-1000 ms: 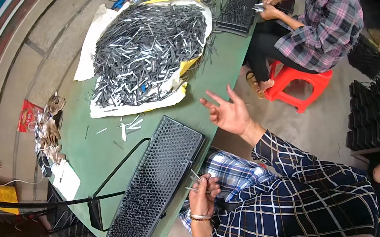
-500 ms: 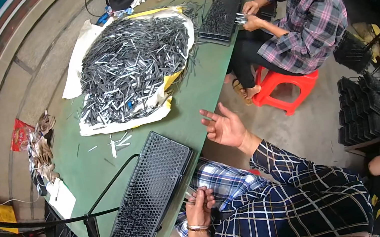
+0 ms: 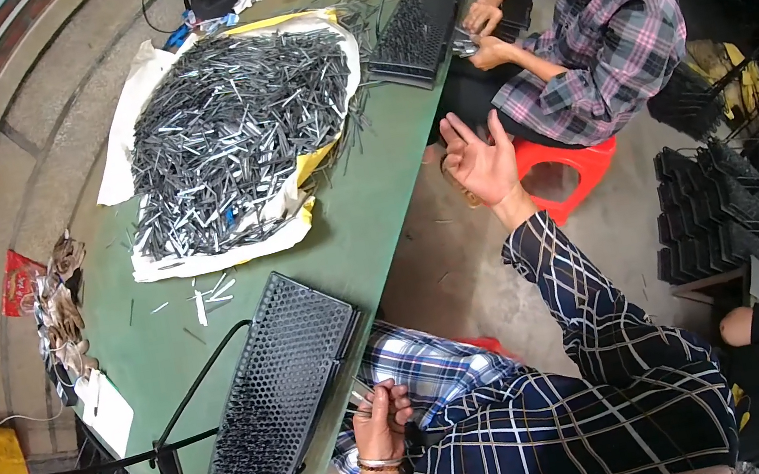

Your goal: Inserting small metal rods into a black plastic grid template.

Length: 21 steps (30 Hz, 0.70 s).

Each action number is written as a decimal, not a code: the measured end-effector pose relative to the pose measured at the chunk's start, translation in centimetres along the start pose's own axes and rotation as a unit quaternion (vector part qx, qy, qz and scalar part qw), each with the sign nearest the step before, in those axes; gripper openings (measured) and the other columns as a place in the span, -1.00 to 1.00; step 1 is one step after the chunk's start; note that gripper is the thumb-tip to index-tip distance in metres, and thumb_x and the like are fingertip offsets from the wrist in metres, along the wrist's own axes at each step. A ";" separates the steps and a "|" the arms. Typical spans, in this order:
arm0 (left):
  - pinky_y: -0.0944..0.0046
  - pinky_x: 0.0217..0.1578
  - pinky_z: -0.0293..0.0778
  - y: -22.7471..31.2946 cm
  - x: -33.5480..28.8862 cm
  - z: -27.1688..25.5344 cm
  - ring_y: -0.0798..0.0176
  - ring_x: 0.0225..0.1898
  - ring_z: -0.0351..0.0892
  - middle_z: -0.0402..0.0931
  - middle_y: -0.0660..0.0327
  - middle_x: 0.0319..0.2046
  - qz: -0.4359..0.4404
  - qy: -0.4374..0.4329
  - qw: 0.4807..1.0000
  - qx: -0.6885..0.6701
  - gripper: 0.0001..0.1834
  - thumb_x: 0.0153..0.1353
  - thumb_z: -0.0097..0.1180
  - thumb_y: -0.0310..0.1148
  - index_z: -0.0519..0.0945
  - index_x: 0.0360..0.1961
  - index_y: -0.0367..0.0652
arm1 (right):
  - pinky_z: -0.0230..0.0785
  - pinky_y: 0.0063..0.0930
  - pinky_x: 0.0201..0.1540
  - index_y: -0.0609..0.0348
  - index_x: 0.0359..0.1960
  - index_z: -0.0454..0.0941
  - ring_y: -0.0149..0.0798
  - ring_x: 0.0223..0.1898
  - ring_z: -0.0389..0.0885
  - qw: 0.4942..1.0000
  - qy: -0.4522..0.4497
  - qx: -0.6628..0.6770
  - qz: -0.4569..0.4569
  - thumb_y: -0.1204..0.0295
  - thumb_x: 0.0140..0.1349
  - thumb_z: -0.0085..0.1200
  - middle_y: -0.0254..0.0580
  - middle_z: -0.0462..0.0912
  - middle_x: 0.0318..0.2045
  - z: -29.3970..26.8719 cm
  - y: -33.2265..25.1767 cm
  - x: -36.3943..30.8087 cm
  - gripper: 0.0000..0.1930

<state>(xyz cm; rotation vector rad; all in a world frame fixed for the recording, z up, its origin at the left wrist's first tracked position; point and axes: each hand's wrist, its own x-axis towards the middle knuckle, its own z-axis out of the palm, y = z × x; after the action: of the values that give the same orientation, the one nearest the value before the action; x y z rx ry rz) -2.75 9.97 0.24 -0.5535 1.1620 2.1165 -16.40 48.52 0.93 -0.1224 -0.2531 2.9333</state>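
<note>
My left hand (image 3: pixel 382 422) is closed on thin metal strips (image 3: pixel 359 393), whose ends stick out past the fingers, low beside the table edge. Well apart from it, my right hand (image 3: pixel 486 165) is raised beyond the edge, palm up, fingers spread and holding nothing. Just left of my left hand, a long black perforated tray (image 3: pixel 304 326) lies slanted on the green table (image 3: pixel 363 199). Dark pieces fill the holes in its nearer part, while the holes of its farther part show bare. A large heap of dark and shiny strips (image 3: pixel 247 118) lies on an opened white and yellow sack (image 3: pixel 127 129).
A co-worker in a plaid shirt (image 3: pixel 606 24) sits on a red stool (image 3: pixel 581 171), handling strips beside another black tray (image 3: pixel 424 26). Loose strips (image 3: pixel 201 304) lie below the sack. A black bent arm (image 3: pixel 198 386) reaches over the table. Black racks (image 3: pixel 714 203) stand at right.
My right hand has swung right and away from the table edge, up toward the co-worker's stool, still open. The left hand keeps its grip beside the tray. The view has shifted slightly.
</note>
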 end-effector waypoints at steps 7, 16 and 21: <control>0.39 -0.39 0.55 0.5 0.2 1.2 0.31 -0.41 0.55 0.55 0.07 -0.31 -0.012 -0.030 0.999 0.037 -0.66 0.32 -0.13 -0.23 0.47 -0.14 -0.34 | 0.32 -0.47 -0.29 0.14 0.07 0.36 -0.32 -0.38 0.49 0.991 -0.013 -0.019 0.131 -0.06 0.23 -0.14 -0.18 0.54 -0.15 -3.3 5.1 -3.6 -0.44; 0.35 -0.34 0.56 0.7 -0.1 2.3 0.24 -0.35 0.55 0.53 0.00 -0.27 -0.019 -0.039 0.997 0.059 -0.60 0.34 -0.20 -0.23 0.42 -0.09 -0.41 | 0.32 -0.48 -0.31 0.14 0.03 0.39 -0.32 -0.41 0.48 0.976 0.031 0.023 0.216 0.01 0.25 -0.12 -0.15 0.57 -0.22 -4.7 10.1 -6.1 -0.50; 0.36 -0.37 0.55 0.5 -0.1 2.2 0.28 -0.36 0.55 0.55 0.04 -0.30 -0.021 -0.034 0.998 0.049 -0.59 0.32 -0.16 -0.19 0.43 -0.08 -0.39 | 0.33 -0.48 -0.30 0.14 0.03 0.40 -0.33 -0.39 0.48 0.974 0.024 0.021 0.223 0.03 0.25 -0.10 -0.16 0.57 -0.22 -5.2 10.1 -6.2 -0.51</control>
<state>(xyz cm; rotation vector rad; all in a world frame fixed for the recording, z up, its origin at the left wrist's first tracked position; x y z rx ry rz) -3.11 11.58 1.71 -0.4547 1.1990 2.0141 -11.67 38.31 -5.61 -0.2779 -0.1738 3.3735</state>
